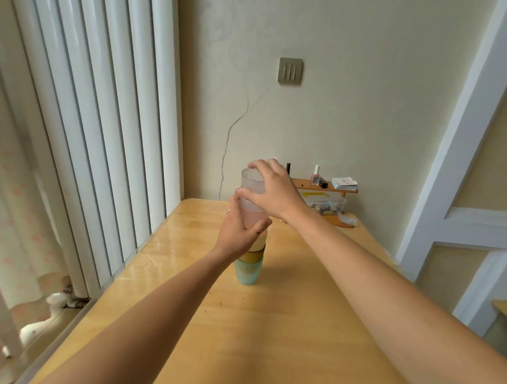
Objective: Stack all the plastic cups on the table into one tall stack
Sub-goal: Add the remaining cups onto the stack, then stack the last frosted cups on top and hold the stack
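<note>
A stack of plastic cups stands on the wooden table (pixel 281 321). Its bottom cup is teal (pixel 248 273), above it is a yellow cup (pixel 253 254), then a pink cup (pixel 255 220). A frosted white cup (pixel 251 189) sits upside-down at the top, its dotted base facing up. My right hand (pixel 271 188) grips the white cup from the right, fingers over its top and side. My left hand (pixel 239 233) wraps the pink cup from the left, thumb across its front. The middle of the stack is partly hidden by my left hand.
At the table's far end a small wooden rack (pixel 324 188) holds nail polish bottles and a stack of cards, above a clear plastic box (pixel 325 204). A white radiator (pixel 99 140) runs along the left. A white door frame (pixel 462 153) stands at the right.
</note>
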`<state>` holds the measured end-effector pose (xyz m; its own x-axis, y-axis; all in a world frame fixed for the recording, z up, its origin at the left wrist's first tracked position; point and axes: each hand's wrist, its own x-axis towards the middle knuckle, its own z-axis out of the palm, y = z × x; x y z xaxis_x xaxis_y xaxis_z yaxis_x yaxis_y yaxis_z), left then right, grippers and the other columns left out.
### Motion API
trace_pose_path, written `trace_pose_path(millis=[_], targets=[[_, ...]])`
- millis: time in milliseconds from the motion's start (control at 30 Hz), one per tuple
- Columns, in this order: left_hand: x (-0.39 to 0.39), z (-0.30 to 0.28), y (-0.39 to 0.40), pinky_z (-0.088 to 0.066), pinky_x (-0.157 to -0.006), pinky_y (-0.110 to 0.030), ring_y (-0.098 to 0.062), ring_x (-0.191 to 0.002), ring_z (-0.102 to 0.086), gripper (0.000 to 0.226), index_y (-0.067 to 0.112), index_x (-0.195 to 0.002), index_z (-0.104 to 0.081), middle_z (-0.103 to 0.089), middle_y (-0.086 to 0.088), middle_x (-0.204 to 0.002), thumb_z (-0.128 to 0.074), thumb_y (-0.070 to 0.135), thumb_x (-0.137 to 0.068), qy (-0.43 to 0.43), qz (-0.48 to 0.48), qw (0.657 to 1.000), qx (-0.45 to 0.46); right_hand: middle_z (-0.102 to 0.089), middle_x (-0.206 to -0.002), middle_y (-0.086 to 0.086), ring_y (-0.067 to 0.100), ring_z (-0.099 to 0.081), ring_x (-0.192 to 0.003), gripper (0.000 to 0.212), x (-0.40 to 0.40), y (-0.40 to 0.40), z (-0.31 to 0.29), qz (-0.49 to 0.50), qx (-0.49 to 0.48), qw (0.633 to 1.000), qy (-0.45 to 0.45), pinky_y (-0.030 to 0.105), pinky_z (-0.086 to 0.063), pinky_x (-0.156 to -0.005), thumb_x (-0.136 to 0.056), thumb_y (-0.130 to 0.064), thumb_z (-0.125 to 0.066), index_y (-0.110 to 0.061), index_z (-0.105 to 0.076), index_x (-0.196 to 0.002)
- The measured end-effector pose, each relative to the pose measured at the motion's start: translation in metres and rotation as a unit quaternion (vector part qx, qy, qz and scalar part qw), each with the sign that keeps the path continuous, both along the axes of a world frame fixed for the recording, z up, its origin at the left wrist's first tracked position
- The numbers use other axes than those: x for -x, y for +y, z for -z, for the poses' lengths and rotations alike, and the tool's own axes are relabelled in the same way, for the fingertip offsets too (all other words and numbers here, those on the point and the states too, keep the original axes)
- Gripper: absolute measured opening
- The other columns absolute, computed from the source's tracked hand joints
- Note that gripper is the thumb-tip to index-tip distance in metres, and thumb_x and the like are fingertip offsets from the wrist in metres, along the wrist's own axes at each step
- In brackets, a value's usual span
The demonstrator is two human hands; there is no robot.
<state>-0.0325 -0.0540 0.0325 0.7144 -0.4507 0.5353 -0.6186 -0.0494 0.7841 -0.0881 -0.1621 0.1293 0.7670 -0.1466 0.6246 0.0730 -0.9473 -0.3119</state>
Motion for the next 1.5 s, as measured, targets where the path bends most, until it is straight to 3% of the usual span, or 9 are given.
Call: trace_pose_path(millis=[133, 267, 367, 533, 700, 867, 1000, 1267, 1500], targets=[[-0.005, -0.005, -0.004, -0.056, -0.104, -0.043, -0.019, -0.124, -0.061, 0.088, 0.017, -0.149, -0.030, -0.056, 0.004, -0.134, -0.084, 0.039, -0.084, -0.011, -0.010, 1.000, 0.007, -0.054, -0.133, 0.002, 0.024, -0.051, -0.128, 0.058, -0.006, -0.001, 0.004, -0.004, -0.019, 1.000, -0.017, 0.042, -0.047, -0.105, -0.084, -0.047, -0.075, -0.023, -0.057, -0.134], [-0.009, -0.011, -0.013, -0.046, -0.101, -0.009, 0.018, -0.122, -0.055, 0.098, 0.012, -0.159, -0.022, -0.052, 0.013, -0.140, -0.085, 0.014, -0.084, -0.037, -0.020, 0.997, 0.069, -0.054, -0.134, -0.001, 0.018, -0.056, -0.123, 0.059, -0.010, -0.004, 0.007, -0.042, -0.065, 0.996, -0.033, 0.042, -0.049, -0.104, -0.083, -0.044, -0.078, -0.024, -0.057, -0.134], [-0.011, -0.009, -0.018, -0.036, -0.096, 0.004, 0.035, -0.120, -0.043, 0.091, 0.006, -0.160, -0.022, -0.048, 0.015, -0.141, -0.080, 0.010, -0.090, -0.070, -0.033, 0.993, 0.089, -0.048, -0.146, -0.004, 0.004, -0.049, -0.124, 0.069, -0.003, -0.017, 0.009, -0.094, -0.136, 0.986, -0.017, 0.027, -0.045, -0.103, -0.089, -0.048, -0.073, -0.028, -0.044, -0.148], [-0.016, -0.004, -0.030, -0.039, -0.090, -0.001, 0.018, -0.111, -0.053, 0.076, 0.011, -0.148, -0.039, -0.058, 0.003, -0.129, -0.080, 0.023, -0.084, -0.074, -0.072, 0.986, 0.128, -0.049, -0.147, 0.000, 0.008, -0.054, -0.125, 0.064, 0.006, -0.070, 0.047, -0.060, -0.259, 0.963, -0.051, 0.026, -0.046, -0.101, -0.094, -0.061, -0.048, -0.027, -0.041, -0.148], [-0.023, -0.002, -0.050, -0.040, -0.086, -0.001, 0.018, -0.105, -0.054, 0.074, 0.010, -0.145, -0.044, -0.059, 0.007, -0.118, -0.079, 0.026, -0.083, -0.076, -0.081, 0.986, 0.124, -0.048, -0.146, 0.009, 0.026, -0.049, -0.132, 0.065, 0.013, -0.158, 0.126, 0.155, -0.181, 0.971, -0.007, 0.040, -0.043, -0.109, -0.092, -0.045, -0.070, -0.013, -0.045, -0.142], [-0.033, -0.002, -0.063, -0.044, -0.083, -0.004, 0.011, -0.101, -0.058, 0.069, 0.014, -0.143, -0.045, -0.062, 0.009, -0.115, -0.079, 0.026, -0.084, -0.081, -0.071, 0.986, 0.126, -0.041, -0.150, 0.016, 0.037, -0.039, -0.137, 0.086, 0.011, -0.208, 0.172, 0.313, -0.169, 0.933, 0.056, 0.046, -0.038, -0.108, -0.083, -0.047, -0.078, -0.007, -0.039, -0.148], [-0.041, -0.002, -0.066, -0.047, -0.086, -0.008, 0.009, -0.103, -0.060, 0.068, 0.018, -0.143, -0.045, -0.061, 0.018, -0.115, -0.079, 0.029, -0.085, -0.074, -0.069, 0.987, 0.128, -0.045, -0.148, 0.016, 0.036, -0.042, -0.135, 0.086, 0.000, -0.217, 0.186, 0.348, -0.134, 0.926, 0.057, 0.047, -0.037, -0.108, -0.079, -0.046, -0.082, -0.007, -0.043, -0.145], [-0.045, -0.001, -0.064, -0.046, -0.085, -0.005, -0.004, -0.106, -0.063, 0.070, 0.020, -0.144, -0.043, -0.065, 0.001, -0.123, -0.078, 0.031, -0.085, -0.071, -0.066, 0.985, 0.140, -0.043, -0.147, 0.013, 0.034, -0.038, -0.136, 0.067, -0.003, -0.229, 0.182, 0.363, -0.100, 0.921, 0.102, 0.044, -0.032, -0.109, -0.082, -0.041, -0.080, -0.009, -0.059, -0.137], [-0.030, -0.001, -0.060, -0.046, -0.083, -0.006, 0.001, -0.106, -0.059, 0.070, 0.014, -0.144, -0.044, -0.061, 0.004, -0.118, -0.079, 0.028, -0.084, -0.079, -0.056, 0.985, 0.140, -0.054, -0.131, 0.017, 0.038, -0.048, -0.125, 0.061, 0.011, -0.216, 0.176, 0.331, -0.211, 0.916, 0.086, 0.040, -0.047, -0.096, -0.082, -0.036, -0.082, -0.023, -0.052, -0.133]])
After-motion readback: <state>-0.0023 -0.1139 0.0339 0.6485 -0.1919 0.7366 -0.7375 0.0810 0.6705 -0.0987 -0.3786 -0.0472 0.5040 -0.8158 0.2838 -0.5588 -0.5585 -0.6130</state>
